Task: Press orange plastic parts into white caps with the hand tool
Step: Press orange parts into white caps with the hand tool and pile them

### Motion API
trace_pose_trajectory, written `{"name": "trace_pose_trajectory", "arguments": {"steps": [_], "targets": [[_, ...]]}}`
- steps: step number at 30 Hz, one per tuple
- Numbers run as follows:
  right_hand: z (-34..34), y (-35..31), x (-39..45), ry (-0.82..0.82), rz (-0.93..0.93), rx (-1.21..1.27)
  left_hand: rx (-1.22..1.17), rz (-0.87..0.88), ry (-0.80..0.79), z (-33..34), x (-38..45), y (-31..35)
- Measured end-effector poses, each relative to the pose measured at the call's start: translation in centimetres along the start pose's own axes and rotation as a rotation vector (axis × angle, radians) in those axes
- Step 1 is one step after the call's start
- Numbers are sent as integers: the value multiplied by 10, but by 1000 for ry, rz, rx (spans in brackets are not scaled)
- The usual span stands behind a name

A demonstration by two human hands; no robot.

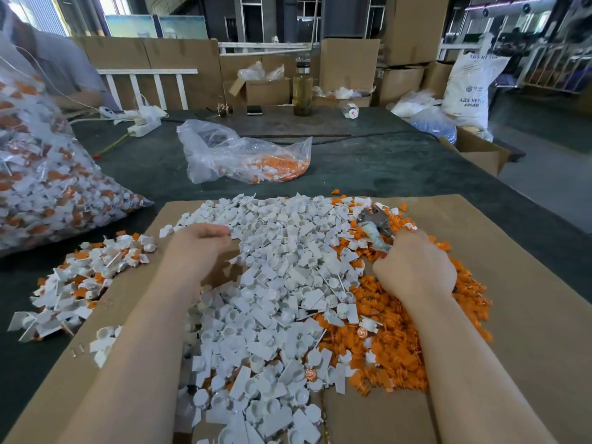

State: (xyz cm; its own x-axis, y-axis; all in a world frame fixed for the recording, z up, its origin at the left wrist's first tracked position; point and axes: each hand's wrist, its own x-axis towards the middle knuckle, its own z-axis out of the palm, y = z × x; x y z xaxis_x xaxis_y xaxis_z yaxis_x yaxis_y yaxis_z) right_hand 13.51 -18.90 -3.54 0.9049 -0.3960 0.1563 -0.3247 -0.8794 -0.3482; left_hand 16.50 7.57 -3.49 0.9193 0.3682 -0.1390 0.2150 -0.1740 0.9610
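Orange plastic parts [394, 344] lie in a loose heap on the right half of a flat brown cardboard sheet [512, 251], which covers the near part of a dark green worktop [368, 165]. White plastic caps [272, 283] form a larger heap across the sheet's middle, touching and partly overlapping the orange heap along its left side.

Right hand [416, 267]: rests on the orange heap, fingers curled round the handle of a metal hand tool [374, 224]; the tool's head points toward the sheet's far edge, lying over mixed orange and white pieces.

Left hand [198, 241]: at the left margin of the white heap, fingers bent down into the caps. Fingertips are hidden, so whether it holds a piece cannot be told.

Assembled white-and-orange pieces [86, 277] sit in a separate pile over the sheet's left edge, spilling onto the worktop. A large clear plastic bag of similar pieces [48, 174] stands at the worktop's left edge. A smaller, mostly slack clear bag with orange parts [243, 155] lies beyond the sheet's far edge.

Far edge of worktop: tall glass bottle [302, 88], black phone [254, 109], white power strip [144, 126]. Brown cardboard boxes [349, 65] and a white printed sack [471, 88] stand behind.
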Motion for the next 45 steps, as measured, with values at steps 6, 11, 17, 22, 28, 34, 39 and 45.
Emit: {"name": "trace_pose_trajectory", "arguments": {"steps": [6,11,17,22,28,34,39,45], "targets": [[11,-1,6,-88,-26,-89,609,148,-171,9,-2,-14],[15,0,8,-52,-42,-109,746,245,-92,9,-3,-13],[13,0,12,60,-84,68,576,255,28,9,-3,-7],[9,-6,13,15,-162,569,-122,120,-84,14,-9,9],[3,-16,3,-128,-205,970,-257,94,-183,33,-31,24],[2,-24,-3,-197,-284,1084,-377,102,-197,49,-48,29],[5,-26,-5,-183,-269,1150,-386,100,-187,60,-58,29],[6,-27,-7,-141,-282,1187,-393,109,-185,67,-61,26]]}}
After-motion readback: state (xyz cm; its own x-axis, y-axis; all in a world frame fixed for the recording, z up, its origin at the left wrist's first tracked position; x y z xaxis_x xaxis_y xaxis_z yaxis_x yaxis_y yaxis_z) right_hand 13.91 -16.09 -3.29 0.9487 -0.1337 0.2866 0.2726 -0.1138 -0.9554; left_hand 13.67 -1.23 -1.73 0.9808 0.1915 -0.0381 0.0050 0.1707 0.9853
